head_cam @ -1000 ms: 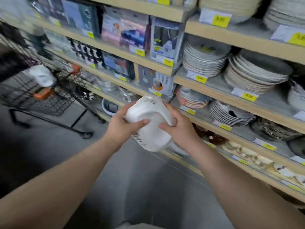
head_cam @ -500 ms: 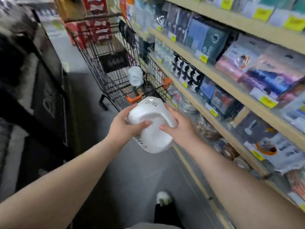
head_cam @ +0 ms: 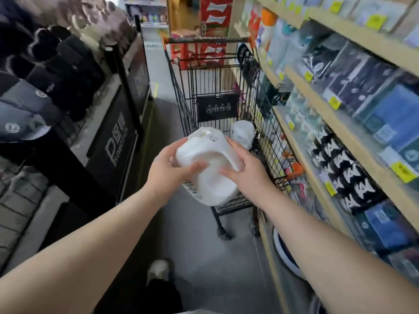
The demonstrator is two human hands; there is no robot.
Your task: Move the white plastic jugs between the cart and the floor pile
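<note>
1. While standing at the near end of the shopping cart point(head_cam: 267, 132), holding a white wrapped package point(head_cam: 208, 168) tilted above that end of the basket, clear of the wire.
2. Gripping with the left hand point(head_cam: 169, 172) on the package's side away from the cart's right wall: thumb curled across the front face, fingers wrapped underneath and mostly hidden.
3. Gripping likewise with the right hand point(head_cam: 247, 175) on the side nearer that wall: thumb laid over the face, fingers close together and curled round the far edge.
4. Lying inside the cart, against its right wall and just beyond the held one: a second white package point(head_cam: 243, 133).
5. Right of the cart, running alongside it: shelves point(head_cam: 340, 123) of boxed goods with yellow price tags. Left of the cart: a black display stand point(head_cam: 113, 141) with dark clothing above. Behind the cart's near end, on the grey floor: one light shoe point(head_cam: 158, 269).
6. Judging by the pose: mid-carry, brought up to the cart but not yet set down.
7. For a next move into the cart: calls for lifting past the near rim, then lowering onto free basket floor just beside the second package. Best kept in both grips until resting, and eased down gently, since impossible to tell what lies under the wrapping.
</note>
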